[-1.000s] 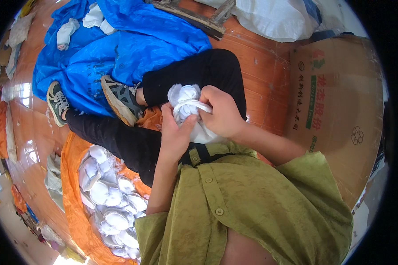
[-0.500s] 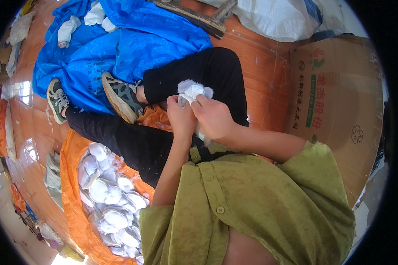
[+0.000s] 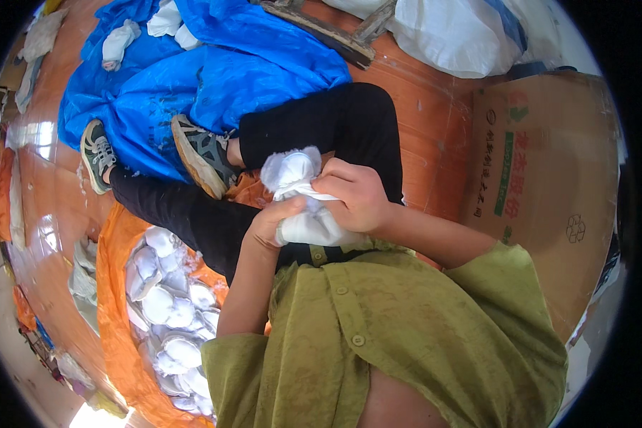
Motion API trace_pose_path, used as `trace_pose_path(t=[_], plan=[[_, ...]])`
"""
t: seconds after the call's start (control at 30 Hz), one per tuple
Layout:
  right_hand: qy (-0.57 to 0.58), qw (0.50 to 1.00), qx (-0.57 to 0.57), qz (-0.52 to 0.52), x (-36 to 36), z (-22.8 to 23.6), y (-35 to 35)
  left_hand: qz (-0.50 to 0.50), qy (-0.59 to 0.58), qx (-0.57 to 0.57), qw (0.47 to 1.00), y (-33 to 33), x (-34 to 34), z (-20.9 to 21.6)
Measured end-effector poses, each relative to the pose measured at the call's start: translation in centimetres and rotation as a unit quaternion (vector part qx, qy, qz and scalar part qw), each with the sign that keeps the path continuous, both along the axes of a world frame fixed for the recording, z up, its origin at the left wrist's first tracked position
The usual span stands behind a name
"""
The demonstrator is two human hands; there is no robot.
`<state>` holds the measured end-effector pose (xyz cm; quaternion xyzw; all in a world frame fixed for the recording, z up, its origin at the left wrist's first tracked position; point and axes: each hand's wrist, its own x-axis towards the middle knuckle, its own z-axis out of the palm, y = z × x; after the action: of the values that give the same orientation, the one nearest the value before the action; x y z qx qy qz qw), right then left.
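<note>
A white fabric piece (image 3: 312, 221) with a fluffy, pale grey-white end (image 3: 282, 171) is between my hands, over my lap. My right hand (image 3: 357, 194) pinches its folded white edge from the right. On the left side, my left hand (image 3: 269, 220) grips the lower part, its thumb lying on the cloth and most of its fingers hidden by it. A smooth white rounded part sticks up at the top, between tufts of fluff.
An orange sack (image 3: 114, 285) lies open at lower left, filled with white padded rounds (image 3: 182, 349). White bundles (image 3: 121, 43) rest on a blue tarp (image 3: 164, 85) beyond my feet. A cardboard box (image 3: 542, 192) stands at right, a wooden frame (image 3: 321, 32) and white sack (image 3: 453, 36) at the back.
The white fabric piece has spread out wider and come more into view. My left hand has moved down and left, my right hand slightly right and down, so they are farther apart.
</note>
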<state>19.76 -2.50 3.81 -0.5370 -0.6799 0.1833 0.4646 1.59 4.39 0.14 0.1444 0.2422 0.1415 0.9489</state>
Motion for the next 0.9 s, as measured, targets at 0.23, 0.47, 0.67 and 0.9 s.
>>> trace_pose_path(t=[0.23,0.47,0.67,0.9], plan=[[0.147,0.954,-0.257,0.037,4.4,3.1,0.7,0.036,0.270,0.309,0.911,-0.5,1.6,2.0],[-0.131,0.928,-0.350,-0.008,0.4,5.1,3.4,-0.008,0.488,0.613,0.621,-1.0,4.1,4.2],[0.161,0.949,-0.266,0.045,0.4,1.8,3.2,0.074,0.448,0.631,0.629,-1.8,4.0,5.2],[0.409,0.878,-0.245,0.041,0.4,-0.7,1.3,0.022,0.364,0.536,0.762,-2.5,3.8,6.8]])
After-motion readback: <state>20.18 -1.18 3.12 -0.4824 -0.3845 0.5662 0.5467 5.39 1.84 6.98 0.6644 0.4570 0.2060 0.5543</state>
